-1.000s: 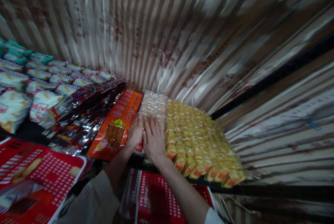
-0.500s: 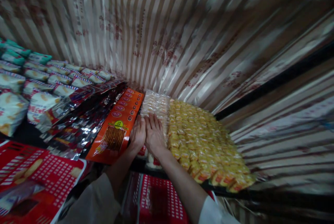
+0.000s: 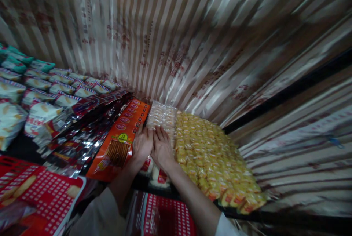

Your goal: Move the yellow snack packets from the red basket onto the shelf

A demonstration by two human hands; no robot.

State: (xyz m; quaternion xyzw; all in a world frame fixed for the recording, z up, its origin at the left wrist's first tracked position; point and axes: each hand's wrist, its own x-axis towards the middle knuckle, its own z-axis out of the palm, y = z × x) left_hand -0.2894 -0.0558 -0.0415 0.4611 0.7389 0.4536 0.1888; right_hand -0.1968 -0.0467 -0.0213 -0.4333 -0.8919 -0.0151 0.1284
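Both hands rest side by side on a row of white snack packets [image 3: 161,115] in clear wrapping. My left hand [image 3: 143,142] lies at the row's left edge, against the orange snack bag [image 3: 119,142], its fingers stretched out. My right hand [image 3: 162,146] presses flat on top of the white packets, fingers extended forward. The near ends of the packets, white with red labels [image 3: 162,176], show below the wrists. To the right stand rows of yellow-wrapped packets [image 3: 210,155].
Dark, shiny snack bags [image 3: 82,140] lean in a stack at left, beside white chip bags [image 3: 41,115] and green bags [image 3: 16,60]. Red packages [image 3: 35,195] lie in front below the shelf. A striped plastic sheet [image 3: 154,37] hangs behind, with a dark bar [image 3: 288,93] at right.
The view has tilted slightly, so the shelf sits a little lower. Both hands have shifted slightly back toward me along the white packets and remain on them.
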